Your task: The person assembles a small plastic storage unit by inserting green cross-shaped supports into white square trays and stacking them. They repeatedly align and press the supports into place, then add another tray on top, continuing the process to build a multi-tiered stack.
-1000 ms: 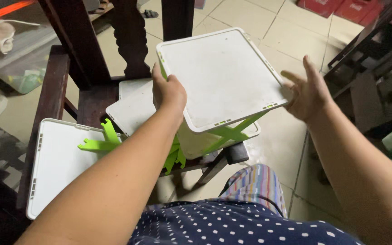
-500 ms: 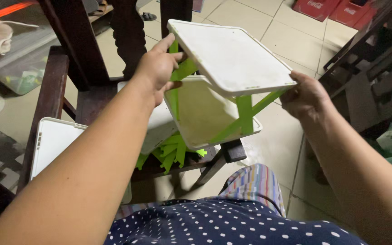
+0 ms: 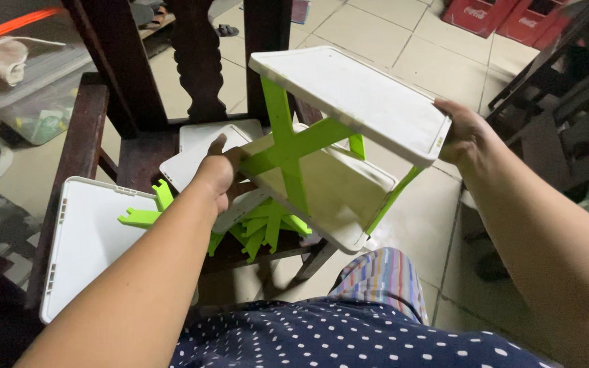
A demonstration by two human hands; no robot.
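Observation:
I hold a small plastic rack made of two white shelf panels joined by green X-shaped braces (image 3: pixel 288 153). My right hand (image 3: pixel 465 133) grips the right edge of the upper white panel (image 3: pixel 356 95). My left hand (image 3: pixel 218 174) holds the left edge of the lower white panel (image 3: pixel 328 197). The rack is tilted in the air above a dark wooden chair seat (image 3: pixel 138 160).
Loose green braces (image 3: pixel 260 228) lie piled on the seat, with more white panels (image 3: pixel 90 238) beside and behind them. Dark chair posts (image 3: pixel 195 61) rise behind. Another wooden chair (image 3: pixel 567 102) stands at right, red crates (image 3: pixel 512 20) on the tiled floor, a clear bin (image 3: pixel 28 95) at left.
The upper panel has swung from facing me to nearly flat, showing the green braces. My left hand has dropped from the upper panel's edge to the lower panel; my right hand has shifted right.

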